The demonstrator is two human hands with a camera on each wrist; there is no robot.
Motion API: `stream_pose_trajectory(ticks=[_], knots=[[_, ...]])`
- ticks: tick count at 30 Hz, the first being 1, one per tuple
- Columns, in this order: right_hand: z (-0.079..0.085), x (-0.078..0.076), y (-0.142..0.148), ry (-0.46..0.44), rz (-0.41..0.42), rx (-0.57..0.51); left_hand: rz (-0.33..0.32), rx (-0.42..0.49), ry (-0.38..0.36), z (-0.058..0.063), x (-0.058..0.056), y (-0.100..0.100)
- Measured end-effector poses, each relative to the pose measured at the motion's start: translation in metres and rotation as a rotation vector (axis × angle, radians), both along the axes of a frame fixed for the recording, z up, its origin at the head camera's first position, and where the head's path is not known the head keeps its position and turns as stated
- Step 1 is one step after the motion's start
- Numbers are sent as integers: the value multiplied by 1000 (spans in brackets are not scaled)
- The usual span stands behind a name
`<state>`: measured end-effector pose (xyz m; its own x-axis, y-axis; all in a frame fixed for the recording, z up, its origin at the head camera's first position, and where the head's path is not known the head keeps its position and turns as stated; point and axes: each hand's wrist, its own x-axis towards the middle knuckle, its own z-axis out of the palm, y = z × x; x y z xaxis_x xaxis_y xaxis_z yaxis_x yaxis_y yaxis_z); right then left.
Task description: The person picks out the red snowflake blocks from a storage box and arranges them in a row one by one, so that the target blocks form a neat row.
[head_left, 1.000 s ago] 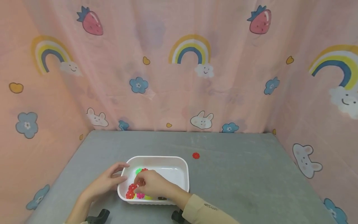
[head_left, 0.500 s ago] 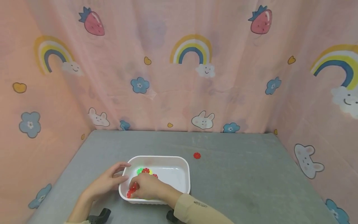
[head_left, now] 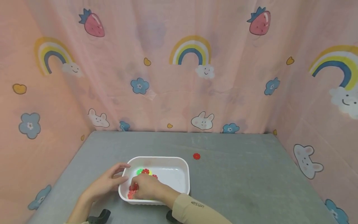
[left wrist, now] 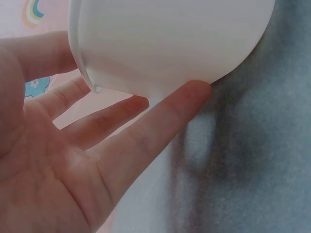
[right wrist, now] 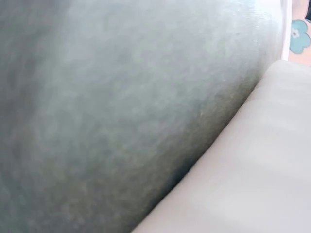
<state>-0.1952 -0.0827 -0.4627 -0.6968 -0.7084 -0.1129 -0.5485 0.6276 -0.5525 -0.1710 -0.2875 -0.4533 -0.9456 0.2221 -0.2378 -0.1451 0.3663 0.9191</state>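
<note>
A white plastic tray [head_left: 174, 179] holds several small flower-shaped plastic discs, among them red discs [head_left: 132, 192] near its front left corner and a green disc [head_left: 139, 171] farther back. My left hand [head_left: 107, 179] lies at the tray's left end, fingers extended. In the left wrist view, fingertips [left wrist: 197, 90] touch the outer wall. My right hand [head_left: 146, 186] reaches inside with its fingers bent down over the red discs; I cannot tell whether it pinches one. The right wrist view shows only the tray's outer wall [right wrist: 252, 160] and the table, no fingers.
One red disc [head_left: 196, 156] lies on the grey table [head_left: 246, 174], beyond the tray's back right corner. A pink patterned curtain [head_left: 179, 96] encloses the table at the back and sides. A black wrist mount [head_left: 100, 216] sits at the left wrist.
The right hand has shifted slightly left and toward the near side of the tray, uncovering discs behind it. During the last half second it has barely moved. The left hand stays at the tray.
</note>
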Motion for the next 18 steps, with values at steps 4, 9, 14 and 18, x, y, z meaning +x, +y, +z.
stream_pose_trajectory(ticks=[4,9,14,18], knots=[[1,1,3,-59,-31,-23,-26,29,10,-1,1,0],[4,3,7,-78,-44,-84,-49,56,23,-1,2,0],[12,4,16,-94,-72,-137,-18,32,-1,-1,1,1],[20,4,27,-180,-117,-218,15,-5,-19,0,1,2]])
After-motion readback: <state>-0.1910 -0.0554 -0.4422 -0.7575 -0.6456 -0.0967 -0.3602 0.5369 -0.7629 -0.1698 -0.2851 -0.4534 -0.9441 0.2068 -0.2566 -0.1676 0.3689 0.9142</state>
